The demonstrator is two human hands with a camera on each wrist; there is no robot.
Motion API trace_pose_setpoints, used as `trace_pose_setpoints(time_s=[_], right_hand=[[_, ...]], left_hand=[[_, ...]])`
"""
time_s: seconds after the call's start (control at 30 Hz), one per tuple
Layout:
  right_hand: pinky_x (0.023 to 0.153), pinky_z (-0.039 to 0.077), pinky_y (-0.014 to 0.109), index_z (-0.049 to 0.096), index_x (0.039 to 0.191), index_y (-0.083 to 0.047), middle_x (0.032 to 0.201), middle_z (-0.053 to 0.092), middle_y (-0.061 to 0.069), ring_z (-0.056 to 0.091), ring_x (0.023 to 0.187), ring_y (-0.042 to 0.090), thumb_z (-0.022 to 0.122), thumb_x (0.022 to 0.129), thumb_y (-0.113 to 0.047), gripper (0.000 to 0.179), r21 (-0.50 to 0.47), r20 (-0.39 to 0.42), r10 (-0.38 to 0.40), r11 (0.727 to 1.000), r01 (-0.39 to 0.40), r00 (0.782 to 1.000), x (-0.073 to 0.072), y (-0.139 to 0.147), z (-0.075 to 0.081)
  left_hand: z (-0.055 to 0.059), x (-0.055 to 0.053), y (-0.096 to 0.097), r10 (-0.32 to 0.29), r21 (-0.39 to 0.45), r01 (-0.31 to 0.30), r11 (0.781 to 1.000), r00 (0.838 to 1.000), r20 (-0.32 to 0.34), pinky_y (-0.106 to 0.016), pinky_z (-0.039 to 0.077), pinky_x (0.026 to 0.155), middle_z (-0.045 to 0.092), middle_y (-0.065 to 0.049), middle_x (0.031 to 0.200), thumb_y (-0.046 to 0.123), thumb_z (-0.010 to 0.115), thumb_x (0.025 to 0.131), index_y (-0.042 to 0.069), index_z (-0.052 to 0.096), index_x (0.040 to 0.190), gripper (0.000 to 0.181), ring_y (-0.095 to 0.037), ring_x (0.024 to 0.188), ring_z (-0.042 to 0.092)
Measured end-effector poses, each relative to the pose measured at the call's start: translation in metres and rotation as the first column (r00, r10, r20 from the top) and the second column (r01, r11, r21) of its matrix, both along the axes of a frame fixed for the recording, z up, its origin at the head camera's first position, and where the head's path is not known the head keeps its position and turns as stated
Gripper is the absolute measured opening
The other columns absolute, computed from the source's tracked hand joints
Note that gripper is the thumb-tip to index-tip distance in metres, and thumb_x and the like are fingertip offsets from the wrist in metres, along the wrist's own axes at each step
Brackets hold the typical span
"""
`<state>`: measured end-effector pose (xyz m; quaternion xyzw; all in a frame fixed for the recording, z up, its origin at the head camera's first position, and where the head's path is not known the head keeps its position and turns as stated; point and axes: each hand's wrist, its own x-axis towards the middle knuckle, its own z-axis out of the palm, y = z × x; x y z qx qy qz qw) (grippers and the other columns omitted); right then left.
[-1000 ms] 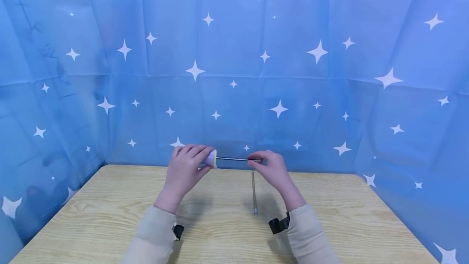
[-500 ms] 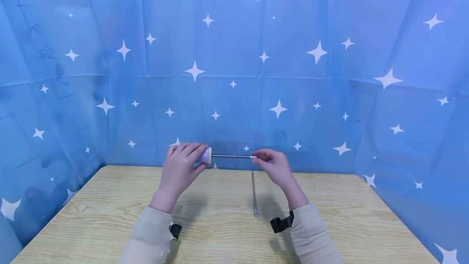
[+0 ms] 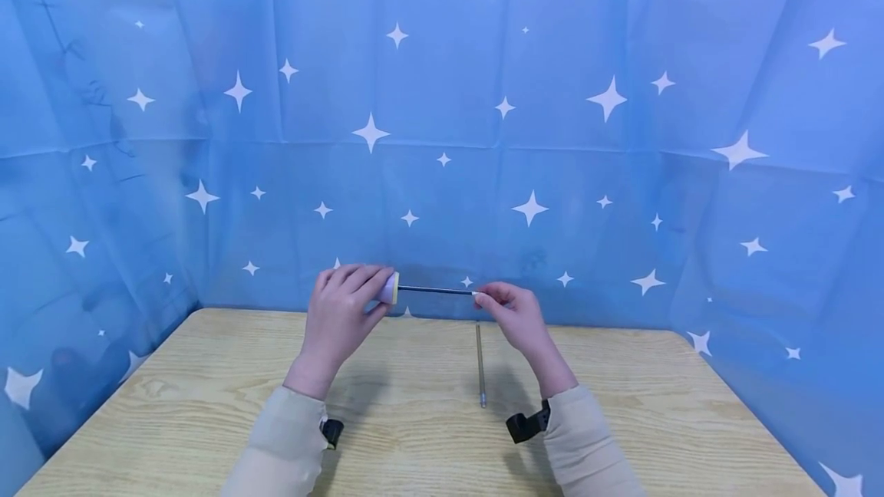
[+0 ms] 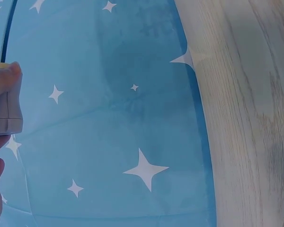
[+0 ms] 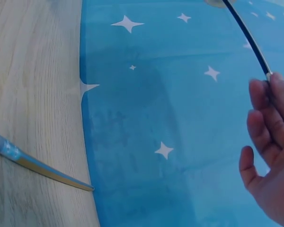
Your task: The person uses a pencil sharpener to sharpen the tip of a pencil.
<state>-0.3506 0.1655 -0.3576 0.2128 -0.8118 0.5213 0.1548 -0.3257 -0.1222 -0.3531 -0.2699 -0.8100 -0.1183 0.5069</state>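
Note:
Raised above the far edge of the table, my left hand (image 3: 337, 320) grips a small lavender pencil sharpener (image 3: 389, 289) with a yellow rim. In the left wrist view the sharpener (image 4: 7, 106) flares at its base, with a thumb or fingertip up by the rim. A dark pencil (image 3: 435, 290) runs level from the sharpener's yellow face to my right hand (image 3: 518, 317). Thumb and fingertips there pinch the pencil's pale end. In the right wrist view the other fingers of the right hand (image 5: 277, 142) are loosely bent. The pencil's far tip is hidden inside the sharpener.
A second pencil (image 3: 481, 366), wood-coloured with an eraser end towards me, lies on the wooden table (image 3: 414, 436) below the right hand. Behind the table's far edge hangs a blue curtain (image 3: 442, 98) with white stars. Each wrist wears a black camera mount.
The sharpener and left hand have shifted slightly left and up. The right fingertips have changed position on the pencil, whose end looked reddish earlier and now looks pale. The pencil on the table stays put.

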Motion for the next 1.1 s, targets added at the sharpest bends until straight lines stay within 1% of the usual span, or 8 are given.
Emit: trace_pose_setpoints(time_s=[0.2,0.37,0.47,0.53,0.63,0.8,0.93,1.1], right_hand=[[0.072,0.048,0.036,0.074,0.098,-0.007,0.088,0.071,0.013,0.063,0.085,0.022,0.063,0.095,-0.024,0.02,-0.026,0.023,-0.02,0.999,0.021,1.0,-0.002,-0.003,-0.002],[0.071,0.045,0.033,0.074,0.1,-0.004,0.088,0.071,0.014,0.062,0.086,0.024,0.062,0.096,-0.022,0.022,-0.047,0.039,-0.043,0.998,0.045,0.998,-0.002,-0.005,-0.002],[0.067,0.042,0.033,0.073,0.101,-0.003,0.088,0.071,0.015,0.058,0.082,0.023,0.062,0.096,-0.021,0.022,-0.064,0.049,-0.056,0.996,0.059,0.997,-0.001,-0.006,-0.002],[0.065,0.04,0.033,0.073,0.1,-0.002,0.087,0.071,0.014,0.054,0.077,0.02,0.062,0.096,-0.021,0.022,-0.07,0.056,-0.065,0.995,0.069,0.996,0.0,-0.006,-0.002],[0.062,0.038,0.031,0.074,0.097,-0.004,0.083,0.07,0.01,0.05,0.071,0.02,0.061,0.097,-0.023,0.024,-0.074,0.07,-0.082,0.993,0.087,0.994,0.0,-0.007,-0.002],[0.056,0.037,0.03,0.074,0.088,-0.004,0.074,0.067,0.006,0.049,0.065,0.026,0.058,0.098,-0.029,0.031,-0.095,0.103,-0.098,0.99,0.108,0.99,-0.001,-0.009,-0.003],[0.057,0.038,0.03,0.073,0.083,-0.004,0.071,0.065,0.008,0.053,0.064,0.025,0.058,0.098,-0.029,0.033,-0.118,0.122,-0.109,0.985,0.123,0.987,-0.002,-0.011,-0.003],[0.059,0.043,0.029,0.071,0.079,-0.001,0.068,0.064,0.007,0.056,0.066,0.021,0.057,0.099,-0.026,0.035,-0.153,0.163,-0.102,0.98,0.128,0.981,-0.002,-0.012,-0.003]], left_hand=[[0.002,0.001,0.001,0.01,-0.005,-0.01,1.0,1.0,0.003,-0.049,0.044,0.085,0.069,-0.003,0.111,0.017,0.089,0.068,0.014,0.071,0.117,0.053,-0.028,0.104,0.059],[0.002,0.001,0.002,0.007,-0.007,-0.007,1.0,1.0,-0.004,-0.049,0.044,0.085,0.069,-0.004,0.11,0.016,0.089,0.068,0.014,0.071,0.117,0.053,-0.029,0.103,0.06],[0.002,0.001,0.003,-0.002,-0.006,0.002,1.0,1.0,-0.012,-0.048,0.044,0.084,0.069,-0.004,0.11,0.015,0.089,0.068,0.013,0.072,0.117,0.053,-0.029,0.102,0.06],[0.002,0.001,0.004,-0.003,-0.006,0.003,1.0,1.0,-0.012,-0.048,0.044,0.085,0.069,-0.004,0.11,0.015,0.089,0.068,0.013,0.071,0.117,0.053,-0.029,0.102,0.06],[0.001,0.001,0.004,-0.001,-0.008,0.001,1.0,1.0,-0.008,-0.048,0.044,0.085,0.069,-0.004,0.11,0.015,0.089,0.068,0.013,0.071,0.118,0.053,-0.029,0.102,0.06],[0.0,0.002,0.005,0.003,-0.009,-0.003,1.0,1.0,-0.007,-0.048,0.044,0.085,0.069,-0.004,0.11,0.015,0.089,0.067,0.013,0.071,0.118,0.054,-0.028,0.102,0.06],[0.0,0.002,0.006,0.004,-0.008,-0.004,1.0,1.0,-0.009,-0.047,0.044,0.084,0.069,-0.004,0.11,0.016,0.09,0.067,0.013,0.071,0.118,0.054,-0.028,0.102,0.06],[0.0,0.002,0.007,0.003,-0.01,-0.003,1.0,1.0,-0.005,-0.047,0.044,0.084,0.069,-0.004,0.11,0.016,0.089,0.067,0.013,0.071,0.118,0.054,-0.028,0.102,0.06]])
